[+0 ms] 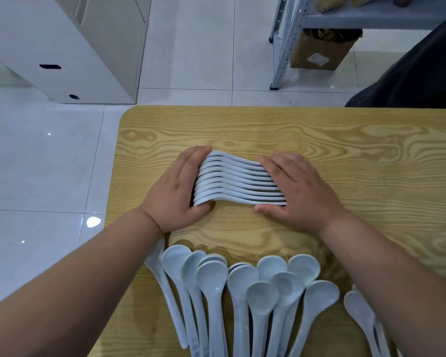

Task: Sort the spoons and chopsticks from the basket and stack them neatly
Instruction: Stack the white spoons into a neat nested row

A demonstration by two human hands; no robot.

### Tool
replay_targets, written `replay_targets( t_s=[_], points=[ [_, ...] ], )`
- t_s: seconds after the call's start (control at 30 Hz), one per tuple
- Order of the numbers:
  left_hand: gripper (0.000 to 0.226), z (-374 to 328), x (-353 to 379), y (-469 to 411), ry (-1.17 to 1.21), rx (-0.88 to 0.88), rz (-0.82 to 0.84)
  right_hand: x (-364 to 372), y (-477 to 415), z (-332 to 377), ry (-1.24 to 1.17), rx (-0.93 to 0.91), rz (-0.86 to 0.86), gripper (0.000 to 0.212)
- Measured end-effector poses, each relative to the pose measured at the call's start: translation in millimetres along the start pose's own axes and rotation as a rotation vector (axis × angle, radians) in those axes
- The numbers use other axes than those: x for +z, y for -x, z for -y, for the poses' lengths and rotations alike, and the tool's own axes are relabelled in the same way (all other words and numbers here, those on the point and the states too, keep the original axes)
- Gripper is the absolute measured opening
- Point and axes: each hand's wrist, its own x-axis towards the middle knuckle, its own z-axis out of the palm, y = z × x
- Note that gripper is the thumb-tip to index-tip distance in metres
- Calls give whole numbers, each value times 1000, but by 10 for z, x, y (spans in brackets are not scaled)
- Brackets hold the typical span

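Observation:
A nested stack of several white spoons [238, 180] lies on its side in the middle of the wooden table [345, 155]. My left hand [177, 190] presses flat against the stack's left end, thumb tucked under the nearest spoon. My right hand [298, 190] presses flat against the right end, fingers straight, thumb on the table. Closer to me, several loose white spoons [242, 292] lie fanned out with bowls pointing away from me. Two more loose spoons [361, 310] lie at the right, partly under my right forearm. No chopsticks or basket are in view.
The table's left edge and rounded far-left corner [125, 117] border a white tiled floor. A white cabinet [62, 47] stands far left, a metal shelf [289, 42] with a cardboard box [319, 52] far right. A dark-clothed person [417, 73] is at the table's far right.

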Motion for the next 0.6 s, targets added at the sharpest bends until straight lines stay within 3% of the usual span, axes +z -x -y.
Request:
replay_targets(
  t_s=[0.33,0.6],
  points=[
    [86,31,37,-8,-19,16,-38,28,-6,18,-52,-7,-93,92],
    [85,30,38,2,-7,15,-55,5,-10,22,-50,-4,-58,86]
  ],
)
